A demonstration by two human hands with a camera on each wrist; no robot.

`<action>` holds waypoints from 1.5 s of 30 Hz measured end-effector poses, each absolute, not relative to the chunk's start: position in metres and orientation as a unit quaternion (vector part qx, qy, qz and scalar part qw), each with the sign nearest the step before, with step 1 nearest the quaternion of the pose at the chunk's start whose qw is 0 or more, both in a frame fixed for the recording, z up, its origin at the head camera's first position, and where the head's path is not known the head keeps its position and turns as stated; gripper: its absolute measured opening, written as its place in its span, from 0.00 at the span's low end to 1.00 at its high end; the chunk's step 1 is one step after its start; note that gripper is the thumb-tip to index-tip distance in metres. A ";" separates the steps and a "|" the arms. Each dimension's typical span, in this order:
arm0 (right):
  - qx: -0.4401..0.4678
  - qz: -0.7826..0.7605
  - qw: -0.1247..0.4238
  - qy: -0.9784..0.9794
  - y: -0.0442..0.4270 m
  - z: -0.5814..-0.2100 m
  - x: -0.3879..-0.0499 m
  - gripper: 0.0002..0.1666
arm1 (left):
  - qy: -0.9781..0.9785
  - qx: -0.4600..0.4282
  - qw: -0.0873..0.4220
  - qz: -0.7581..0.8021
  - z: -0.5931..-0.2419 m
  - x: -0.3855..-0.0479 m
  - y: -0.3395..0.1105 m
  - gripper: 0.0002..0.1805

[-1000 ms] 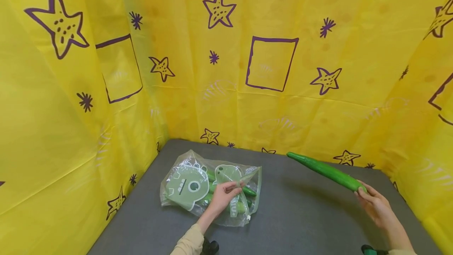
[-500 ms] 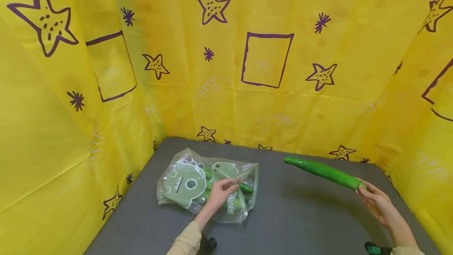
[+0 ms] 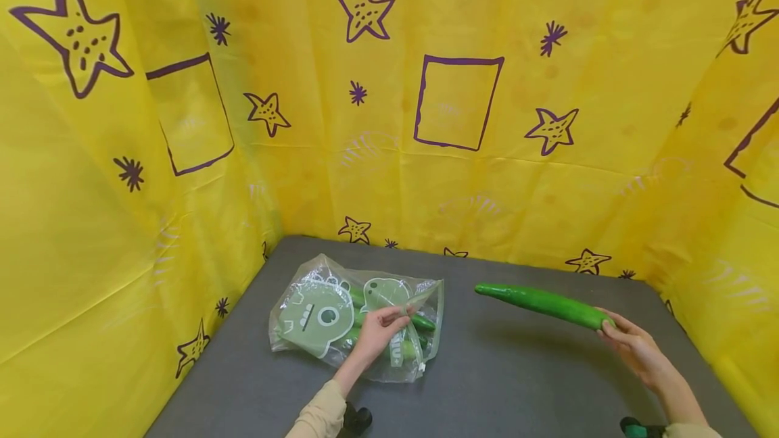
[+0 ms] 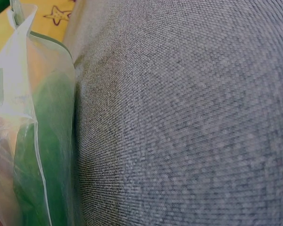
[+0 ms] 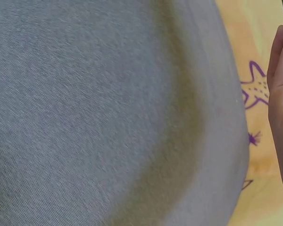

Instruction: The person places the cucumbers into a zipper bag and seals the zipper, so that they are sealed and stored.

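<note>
A clear zip bag (image 3: 286, 330) with green cartoon prints lies on the grey table, cucumbers (image 3: 422, 322) showing through its plastic. My left hand (image 3: 379, 333) pinches the bag's upper layer near its mouth, at the right end, lifting that edge a little. To the right, my right hand (image 3: 635, 347) holds a long green cucumber (image 3: 541, 301) by its near end, above the table, with its tip toward the bag. In the left wrist view the bag (image 4: 54, 94) fills the left edge; the right wrist view catches only part of the right hand (image 5: 282, 89).
A grey cloth-covered table (image 3: 487, 384) lies under everything. Yellow curtains (image 3: 462, 208) with purple stars and squares enclose it at the back and both sides. The raised cucumber casts a shadow on the table.
The right hand has brought the cucumber slightly left, and its tip has dropped lower, toward the bag's mouth. The left hand keeps its pinch on the bag. The head view has shifted slightly.
</note>
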State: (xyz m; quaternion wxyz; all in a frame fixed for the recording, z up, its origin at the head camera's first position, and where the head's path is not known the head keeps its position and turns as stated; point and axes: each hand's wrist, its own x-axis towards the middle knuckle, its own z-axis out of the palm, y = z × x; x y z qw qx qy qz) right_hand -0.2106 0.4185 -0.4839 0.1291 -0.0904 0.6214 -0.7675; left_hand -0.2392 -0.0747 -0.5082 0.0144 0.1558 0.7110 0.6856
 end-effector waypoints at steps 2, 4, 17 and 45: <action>-0.072 -0.755 0.132 0.638 0.414 -0.485 -0.212 0.23 | 0.708 0.153 0.017 0.689 -0.509 -0.240 -0.074 0.15; -0.058 -0.742 0.134 0.654 0.408 -0.486 -0.214 0.22 | 0.710 0.151 0.015 0.687 -0.508 -0.239 -0.074 0.15; -0.008 -0.715 0.115 0.689 0.365 -0.498 -0.221 0.19 | 0.714 0.157 -0.008 0.683 -0.525 -0.246 -0.073 0.14; 0.090 -0.714 0.078 0.690 0.306 -0.527 -0.224 0.12 | 0.712 0.170 -0.005 0.681 -0.504 -0.234 -0.074 0.14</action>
